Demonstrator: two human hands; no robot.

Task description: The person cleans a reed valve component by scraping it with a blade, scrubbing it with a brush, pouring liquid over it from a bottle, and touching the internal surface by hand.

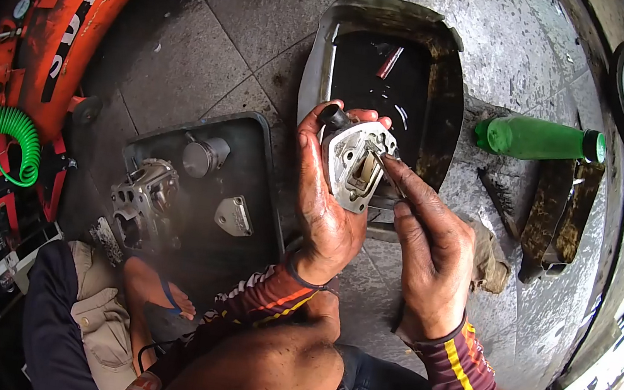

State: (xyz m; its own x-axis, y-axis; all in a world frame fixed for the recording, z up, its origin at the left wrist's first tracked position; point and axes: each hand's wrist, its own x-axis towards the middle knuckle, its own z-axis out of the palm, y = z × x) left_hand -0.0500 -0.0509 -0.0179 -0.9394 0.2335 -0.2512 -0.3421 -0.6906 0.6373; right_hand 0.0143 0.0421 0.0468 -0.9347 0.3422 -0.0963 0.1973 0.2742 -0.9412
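Note:
A pale metal engine part (344, 174) with bolt holes and a rectangular port rests in my left hand (326, 224). Its flat face is turned up, and a short black rubber stub (333, 116) stands at its upper left edge. My left fingers wrap behind it, mostly hidden. From the right, my right hand (435, 261) reaches to the part, index fingertip at the edge of the port and thumb bent below. Something thin seems to be pinched there, but it is too small to name. Beyond both hands lies a metal basin (317, 71) with dark liquid.
To the left, a black tray (271, 182) carries a cylinder block (143, 205), a piston (206, 157) and a small cover plate (234, 215). On the right lie a green bottle (537, 139), a brush (500, 201) and a rag (492, 264). Another person's foot (173, 299) is beside the tray.

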